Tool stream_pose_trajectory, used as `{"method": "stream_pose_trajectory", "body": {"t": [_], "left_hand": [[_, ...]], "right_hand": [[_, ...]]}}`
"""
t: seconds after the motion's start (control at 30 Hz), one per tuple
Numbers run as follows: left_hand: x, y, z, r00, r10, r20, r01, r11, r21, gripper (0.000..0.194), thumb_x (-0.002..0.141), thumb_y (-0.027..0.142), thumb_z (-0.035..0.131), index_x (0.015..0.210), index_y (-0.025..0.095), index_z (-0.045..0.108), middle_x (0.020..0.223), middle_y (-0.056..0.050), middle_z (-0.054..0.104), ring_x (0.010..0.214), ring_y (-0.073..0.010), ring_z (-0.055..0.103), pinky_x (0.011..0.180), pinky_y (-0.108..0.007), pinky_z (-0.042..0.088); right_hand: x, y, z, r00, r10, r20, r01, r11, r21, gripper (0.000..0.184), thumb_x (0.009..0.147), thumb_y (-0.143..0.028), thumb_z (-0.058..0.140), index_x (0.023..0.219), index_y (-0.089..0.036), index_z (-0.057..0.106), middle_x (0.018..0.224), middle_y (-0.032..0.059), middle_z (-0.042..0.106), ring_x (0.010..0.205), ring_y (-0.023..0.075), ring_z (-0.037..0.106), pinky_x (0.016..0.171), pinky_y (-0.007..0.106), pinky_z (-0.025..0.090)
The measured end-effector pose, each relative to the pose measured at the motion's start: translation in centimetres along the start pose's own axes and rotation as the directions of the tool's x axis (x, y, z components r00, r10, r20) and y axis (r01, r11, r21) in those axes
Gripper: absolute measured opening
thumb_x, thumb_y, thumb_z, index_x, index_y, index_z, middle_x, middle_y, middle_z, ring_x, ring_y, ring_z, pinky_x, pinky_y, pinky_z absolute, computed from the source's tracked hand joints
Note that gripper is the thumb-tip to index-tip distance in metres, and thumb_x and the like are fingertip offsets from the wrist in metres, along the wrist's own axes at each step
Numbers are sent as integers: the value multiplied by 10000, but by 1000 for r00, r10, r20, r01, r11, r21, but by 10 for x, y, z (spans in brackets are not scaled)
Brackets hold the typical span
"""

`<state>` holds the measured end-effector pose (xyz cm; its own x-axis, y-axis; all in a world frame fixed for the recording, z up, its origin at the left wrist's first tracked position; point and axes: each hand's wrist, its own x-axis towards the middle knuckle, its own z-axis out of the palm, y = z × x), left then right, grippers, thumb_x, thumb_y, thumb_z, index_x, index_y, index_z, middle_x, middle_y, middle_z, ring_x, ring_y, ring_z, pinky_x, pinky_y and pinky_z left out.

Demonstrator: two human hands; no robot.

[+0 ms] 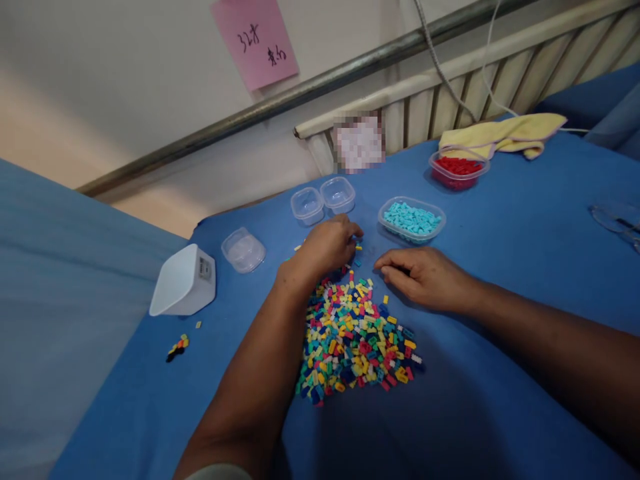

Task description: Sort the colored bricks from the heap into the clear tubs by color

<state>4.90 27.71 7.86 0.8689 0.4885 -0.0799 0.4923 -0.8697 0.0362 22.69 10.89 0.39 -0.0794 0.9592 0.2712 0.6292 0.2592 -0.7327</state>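
Note:
A heap of small plastic bricks in many colours (357, 340) lies on the blue cloth in front of me. My left hand (327, 247) rests at the far edge of the heap, fingers curled down onto the bricks; what it pinches is hidden. My right hand (423, 277) lies palm down at the heap's right edge with fingers bent inward, and nothing I can make out shows in it. Just beyond the hands stands a clear tub of turquoise bricks (411, 219). A tub of red bricks (457, 169) stands farther back.
Two empty clear tubs (323, 199) sit behind my left hand, another clear tub (243, 250) to the left, next to a white scale (185, 281). A few stray bricks (178, 347) lie near the left edge. A yellow cloth (505, 133) lies at the back right.

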Motion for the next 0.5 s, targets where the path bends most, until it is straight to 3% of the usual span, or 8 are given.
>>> {"method": "stream_pose_trajectory", "body": {"t": [0.13, 0.27, 0.37, 0.5], "left_hand": [[2, 9, 0, 994, 0, 112, -13, 993, 116, 403, 989, 162, 572, 1294, 212, 831, 1193, -142, 734, 1022, -296, 726, 838, -373, 550], [0, 7, 0, 994, 2, 109, -12, 996, 90, 293, 1000, 191, 587, 1169, 181, 826, 1157, -129, 751, 1009, -284, 722, 824, -363, 527], [-5, -2, -7, 999, -4, 46, 3, 1000, 18, 215, 978, 194, 633, 1112, 163, 798, 1104, -118, 767, 955, -252, 704, 821, -346, 515], [-8, -8, -29, 984, -96, -149, 72, 984, -162, 201, 981, 217, 657, 1124, 159, 784, 1025, -81, 776, 862, -202, 684, 808, -326, 512]], "right_hand": [[0, -2, -1, 1000, 5, 11, -5, 1000, -2, 278, 1072, -287, 576, 1203, -237, 815, 1071, 39, 859, 890, 212, 774, 775, 325, 521], [0, -3, -1, 1000, 1, 7, -1, 1000, -5, 274, 1075, -294, 574, 1197, -239, 813, 1073, 42, 857, 888, 213, 771, 776, 328, 521], [0, -3, -1, 1000, 3, 5, -3, 1000, -15, 272, 1077, -295, 570, 1188, -240, 812, 1088, 43, 860, 894, 218, 776, 778, 335, 520], [2, -3, 0, 1000, 8, 1, -8, 1000, -18, 260, 1071, -284, 580, 1177, -246, 814, 1096, 37, 862, 921, 224, 785, 799, 337, 525]]}}
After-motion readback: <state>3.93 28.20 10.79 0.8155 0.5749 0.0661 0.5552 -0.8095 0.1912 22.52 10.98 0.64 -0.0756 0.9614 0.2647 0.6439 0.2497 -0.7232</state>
